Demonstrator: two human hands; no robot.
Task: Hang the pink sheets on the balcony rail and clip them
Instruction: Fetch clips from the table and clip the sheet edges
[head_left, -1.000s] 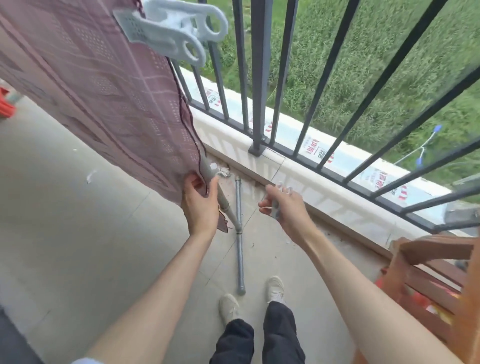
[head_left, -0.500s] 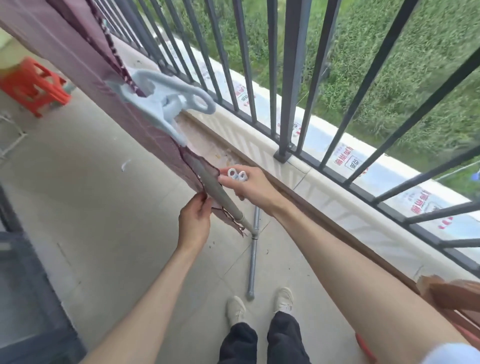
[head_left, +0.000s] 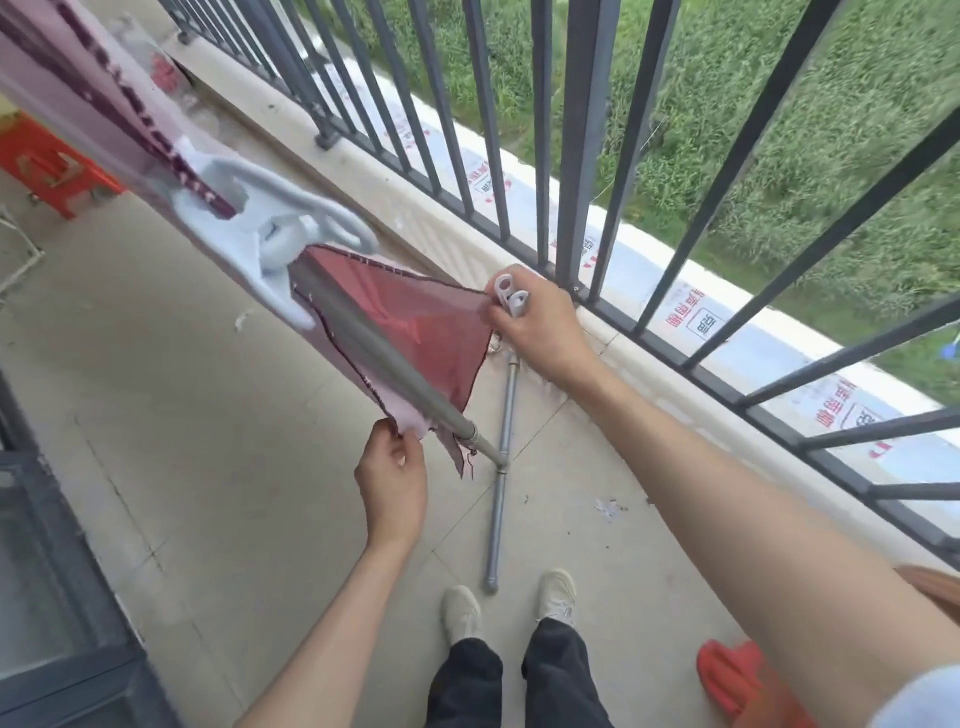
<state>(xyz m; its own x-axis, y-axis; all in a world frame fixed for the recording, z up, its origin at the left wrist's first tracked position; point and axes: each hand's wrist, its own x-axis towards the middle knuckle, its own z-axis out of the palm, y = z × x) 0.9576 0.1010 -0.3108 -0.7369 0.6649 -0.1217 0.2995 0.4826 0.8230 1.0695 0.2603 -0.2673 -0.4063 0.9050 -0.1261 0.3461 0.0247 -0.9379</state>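
So the pink sheet is already draped over the grey pole, with 1 big clip on. Left hand pinches the near corner, right hand pulls the far corner out while gripping a 2nd clip, not yet on.

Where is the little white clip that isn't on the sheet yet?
It is in the right hand, the small clip poking up near the middle of the head view, just in front of the railing and beside the sheet corner.
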